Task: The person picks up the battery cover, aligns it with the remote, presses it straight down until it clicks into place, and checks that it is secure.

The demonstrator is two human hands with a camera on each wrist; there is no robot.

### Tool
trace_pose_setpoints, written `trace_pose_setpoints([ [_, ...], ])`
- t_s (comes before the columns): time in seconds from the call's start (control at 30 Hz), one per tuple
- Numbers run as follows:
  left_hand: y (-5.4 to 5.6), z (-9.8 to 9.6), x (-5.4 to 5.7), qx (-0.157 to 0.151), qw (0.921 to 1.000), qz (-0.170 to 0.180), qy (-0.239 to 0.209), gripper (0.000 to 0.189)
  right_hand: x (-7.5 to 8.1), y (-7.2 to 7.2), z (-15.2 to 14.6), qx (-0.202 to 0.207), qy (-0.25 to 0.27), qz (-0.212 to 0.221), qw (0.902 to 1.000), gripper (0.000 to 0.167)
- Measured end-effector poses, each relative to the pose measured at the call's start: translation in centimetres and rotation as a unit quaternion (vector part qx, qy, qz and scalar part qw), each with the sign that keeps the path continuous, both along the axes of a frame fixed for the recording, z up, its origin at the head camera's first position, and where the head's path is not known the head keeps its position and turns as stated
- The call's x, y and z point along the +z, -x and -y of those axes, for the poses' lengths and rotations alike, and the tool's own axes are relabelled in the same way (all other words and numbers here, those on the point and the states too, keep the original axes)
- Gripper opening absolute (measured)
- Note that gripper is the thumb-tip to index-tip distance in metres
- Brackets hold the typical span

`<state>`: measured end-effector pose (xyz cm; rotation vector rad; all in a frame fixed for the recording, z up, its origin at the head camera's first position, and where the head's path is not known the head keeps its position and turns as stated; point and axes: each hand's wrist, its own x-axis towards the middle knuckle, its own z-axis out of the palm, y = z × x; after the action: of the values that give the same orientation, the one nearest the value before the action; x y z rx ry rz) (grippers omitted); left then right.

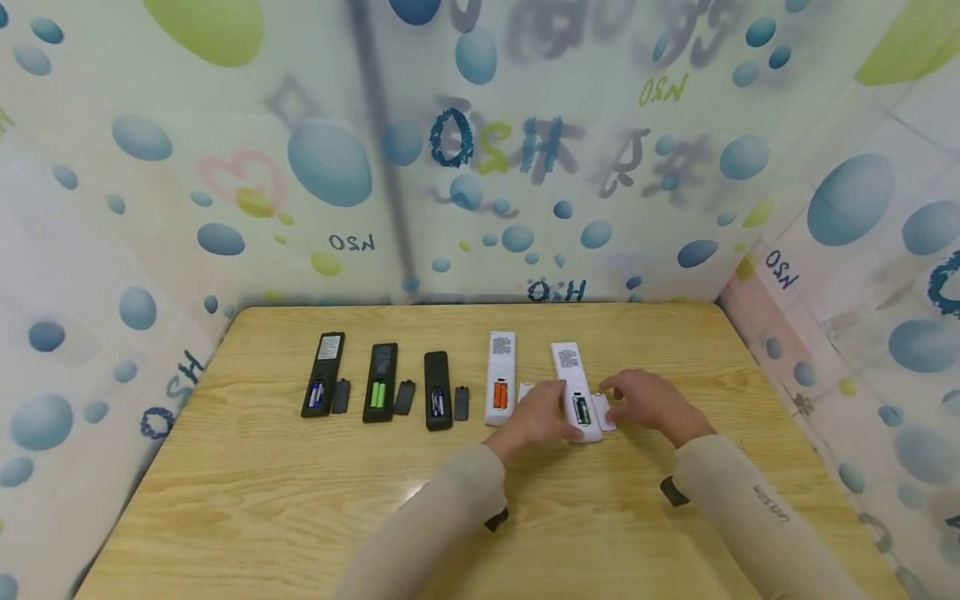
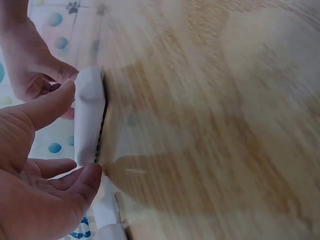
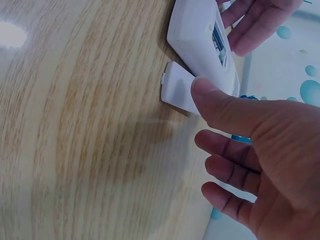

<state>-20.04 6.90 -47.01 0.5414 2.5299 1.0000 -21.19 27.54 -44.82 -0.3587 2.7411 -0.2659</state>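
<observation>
A white remote control [image 1: 569, 360] lies back up on the table, its battery compartment uncovered with batteries [image 1: 582, 410] in it. My left hand [image 1: 535, 414] holds this remote near its lower end, thumb and fingers on its sides. On the remote's right lies a white battery cover [image 3: 177, 89], flat on the wood. Over the cover is my right hand [image 1: 651, 400], its thumb tip right at the cover's end and the other fingers spread apart from it. Part of another white cover [image 1: 524, 390] shows behind my left hand.
To the left stand in a row a second white remote [image 1: 502, 358] with orange batteries and three black remotes [image 1: 437, 371], [image 1: 384, 358], [image 1: 328, 371], all with compartments uncovered. Black covers [image 1: 461, 403] lie beside them. A patterned wall [image 1: 465, 233] borders the wooden table [image 1: 300, 500].
</observation>
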Motion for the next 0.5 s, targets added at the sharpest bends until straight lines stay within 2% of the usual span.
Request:
trace_pose_setpoints([
  [0.2, -0.42, -0.13, -0.24, -0.003, 0.9997, -0.013, 0.019, 0.092, -0.32, 0.04, 0.23, 0.001, 0.011, -0.003, 0.9999, 0.046],
  [0.3, -0.56, -0.18, -0.49, -0.004, 0.9996, -0.024, 0.015, 0.096, -0.48, -0.01, 0.26, 0.009, 0.01, -0.01, 0.9999, 0.047],
  [0.5, -0.56, -0.29, -0.79, 0.004, 0.9994, -0.021, 0.028, 0.095, -0.7, 0.02, 0.27, 0.011, 0.004, -0.013, 0.9998, 0.049],
])
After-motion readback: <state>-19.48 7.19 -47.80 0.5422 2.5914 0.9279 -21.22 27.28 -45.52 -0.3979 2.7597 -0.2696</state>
